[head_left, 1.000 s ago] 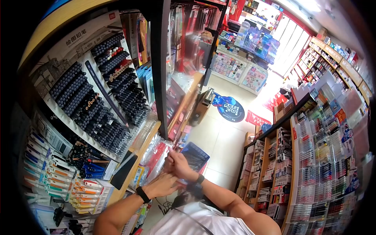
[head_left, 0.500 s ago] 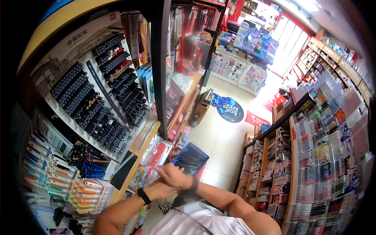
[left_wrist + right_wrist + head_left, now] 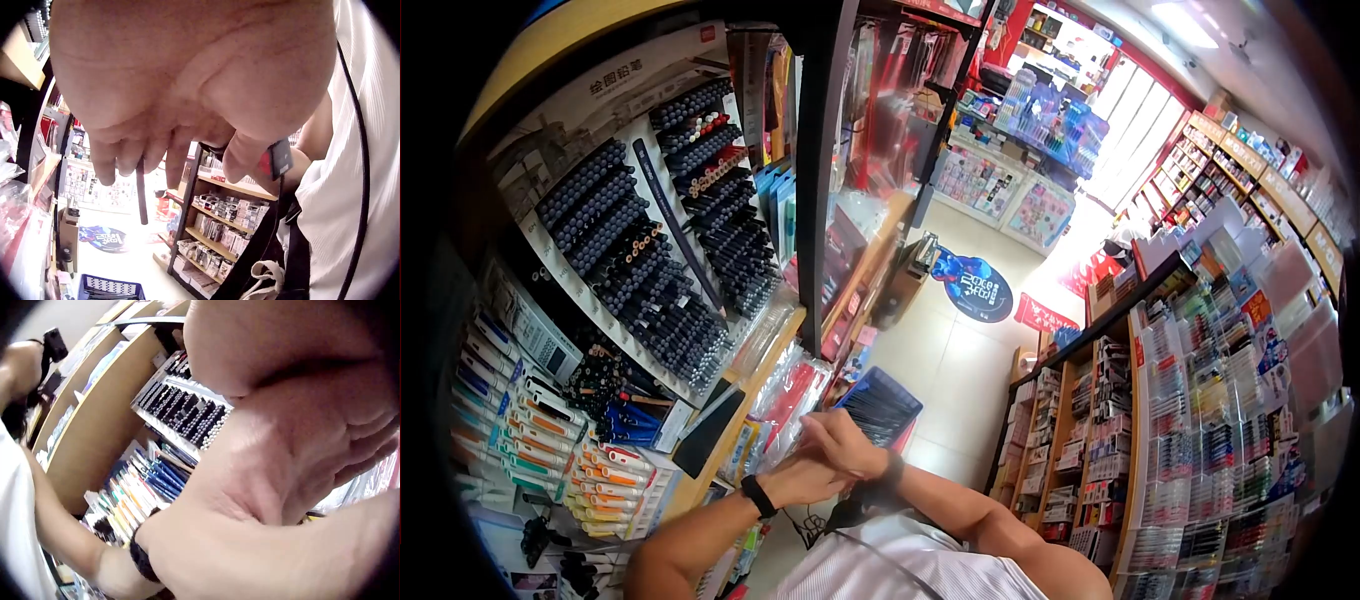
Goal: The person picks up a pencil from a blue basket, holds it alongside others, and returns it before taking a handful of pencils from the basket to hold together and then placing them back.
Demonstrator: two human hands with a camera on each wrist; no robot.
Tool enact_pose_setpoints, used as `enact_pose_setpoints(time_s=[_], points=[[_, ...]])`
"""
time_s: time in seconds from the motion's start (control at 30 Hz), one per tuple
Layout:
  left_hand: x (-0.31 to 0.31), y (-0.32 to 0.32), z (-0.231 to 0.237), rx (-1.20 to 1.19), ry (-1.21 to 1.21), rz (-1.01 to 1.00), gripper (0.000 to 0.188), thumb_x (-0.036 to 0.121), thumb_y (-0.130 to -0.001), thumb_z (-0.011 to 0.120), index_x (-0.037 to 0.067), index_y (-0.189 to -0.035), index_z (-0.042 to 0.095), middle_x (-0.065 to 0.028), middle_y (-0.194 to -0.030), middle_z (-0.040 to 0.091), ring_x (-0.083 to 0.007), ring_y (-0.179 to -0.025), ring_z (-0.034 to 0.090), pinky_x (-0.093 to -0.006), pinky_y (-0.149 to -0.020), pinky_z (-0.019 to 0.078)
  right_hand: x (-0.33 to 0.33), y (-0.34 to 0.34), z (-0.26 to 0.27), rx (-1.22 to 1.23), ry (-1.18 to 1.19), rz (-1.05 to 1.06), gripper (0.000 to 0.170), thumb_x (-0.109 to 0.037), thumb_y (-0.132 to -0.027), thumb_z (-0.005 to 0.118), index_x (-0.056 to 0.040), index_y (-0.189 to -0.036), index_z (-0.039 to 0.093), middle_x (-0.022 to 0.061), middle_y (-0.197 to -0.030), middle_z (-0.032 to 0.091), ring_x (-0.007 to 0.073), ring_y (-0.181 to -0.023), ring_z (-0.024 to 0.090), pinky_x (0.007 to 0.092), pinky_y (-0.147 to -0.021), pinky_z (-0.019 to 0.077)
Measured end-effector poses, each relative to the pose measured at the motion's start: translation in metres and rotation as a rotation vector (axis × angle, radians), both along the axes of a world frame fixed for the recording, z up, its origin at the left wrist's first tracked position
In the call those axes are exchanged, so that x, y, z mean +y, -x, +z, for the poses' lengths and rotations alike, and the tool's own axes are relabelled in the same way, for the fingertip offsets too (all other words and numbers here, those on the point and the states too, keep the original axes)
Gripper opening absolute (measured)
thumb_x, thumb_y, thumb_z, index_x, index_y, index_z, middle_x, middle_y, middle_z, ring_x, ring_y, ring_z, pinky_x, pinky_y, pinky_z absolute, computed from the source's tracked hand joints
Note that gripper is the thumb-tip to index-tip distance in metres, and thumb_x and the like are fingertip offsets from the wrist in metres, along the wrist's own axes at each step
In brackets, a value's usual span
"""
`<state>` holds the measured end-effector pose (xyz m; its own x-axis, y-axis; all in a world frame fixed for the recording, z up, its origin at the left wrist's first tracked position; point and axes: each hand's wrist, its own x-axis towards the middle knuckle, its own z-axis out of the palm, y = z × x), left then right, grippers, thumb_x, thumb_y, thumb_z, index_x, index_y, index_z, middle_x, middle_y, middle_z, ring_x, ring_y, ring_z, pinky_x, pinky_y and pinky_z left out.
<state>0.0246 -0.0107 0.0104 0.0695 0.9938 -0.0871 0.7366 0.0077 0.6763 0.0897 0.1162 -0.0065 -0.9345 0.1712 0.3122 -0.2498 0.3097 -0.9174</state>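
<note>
My two hands are together low in the middle of the head view, in front of the white shirt. The right hand (image 3: 847, 443) lies over the left hand (image 3: 803, 478) and clasps it. Seen from the left wrist, the left hand (image 3: 194, 69) shows its palm, with fingers (image 3: 103, 159) pointing down, mostly straight. Below those fingertips a thin dark strip (image 3: 144, 200) sticks out; what it is cannot be told. In the right wrist view the right hand (image 3: 337, 419) covers part of the left hand (image 3: 212, 531), above a black wristband (image 3: 144, 556).
Beyond the hands a blue basket (image 3: 912, 398) holds dark slender items. On the left rise a pencil display (image 3: 650, 165) and rows of white-and-coloured pens (image 3: 615, 485). Plastic packets (image 3: 785, 395) lie by the shelf edge. Tall pen shelving (image 3: 1190, 430) flanks the tiled aisle (image 3: 945, 400).
The right hand has come down from a raised, blurred position and now rests over the left hand. The head view has shifted slightly; the hands have barely moved in the last half second.
</note>
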Motion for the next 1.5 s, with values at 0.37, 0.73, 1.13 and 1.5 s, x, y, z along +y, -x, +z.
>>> enact_pose_setpoints(time_s=[0.37, 0.73, 1.13, 1.5], points=[[0.0, -0.001, -0.019, 0.05, -0.103, -0.011, 0.038, 0.026, -0.091, 0.064, 0.001, -0.12, 0.063, -0.0251, -0.122, 0.062, -0.0412, -0.119, 0.055, -0.0484, -0.102, 0.0447, 0.012, 0.001, -0.012, -0.116, 0.581, -0.117, 0.055, -0.039, -0.11, 0.039, -0.0101, -0.063, 0.036, -0.0051, -0.057, 0.034, 0.0062, -0.052, 0.029, 0.0262, -0.047, 0.0248], [0.0, -0.003, -0.025, 0.057, -0.106, -0.04, 0.042, 0.031, -0.094, 0.063, 0.002, -0.124, 0.06, -0.0248, -0.124, 0.062, -0.0399, -0.119, 0.056, -0.0475, -0.106, 0.0412, 0.01, 0.002, -0.007, -0.13, 0.943, -0.094, 0.053, -0.043, -0.108, 0.042, -0.0129, -0.065, 0.032, -0.0058, -0.059, 0.029, 0.0071, -0.053, 0.024, 0.026, -0.048, 0.0214], [0.0, -0.001, 0.005, 0.01, -0.052, -0.03, 0.04, 0.031, -0.093, 0.063, -0.005, -0.11, 0.064, -0.0269, -0.094, 0.068, -0.0427, -0.09, 0.066, -0.0493, -0.08, 0.0515, 0.002, 0.002, -0.015, -0.224, 0.841, -0.066, 0.05, -0.041, -0.108, 0.042, -0.0117, -0.068, 0.04, -0.0061, -0.062, 0.039, 0.0049, -0.055, 0.034, 0.0239, -0.05, 0.0281], [-0.004, 0.004, -0.021, 0.008, 0.013, -0.035, 0.032, 0.027, -0.092, 0.063, 0.009, -0.119, 0.068, -0.0226, -0.099, 0.07, -0.0409, -0.092, 0.067, -0.0491, -0.082, 0.0534, 0.002, 0.004, -0.026, -0.312, 0.809, 0.017, 0.049, -0.038, -0.109, 0.044, -0.011, -0.067, 0.041, -0.0064, -0.063, 0.037, 0.0052, -0.058, 0.033, 0.0243, -0.054, 0.032]])
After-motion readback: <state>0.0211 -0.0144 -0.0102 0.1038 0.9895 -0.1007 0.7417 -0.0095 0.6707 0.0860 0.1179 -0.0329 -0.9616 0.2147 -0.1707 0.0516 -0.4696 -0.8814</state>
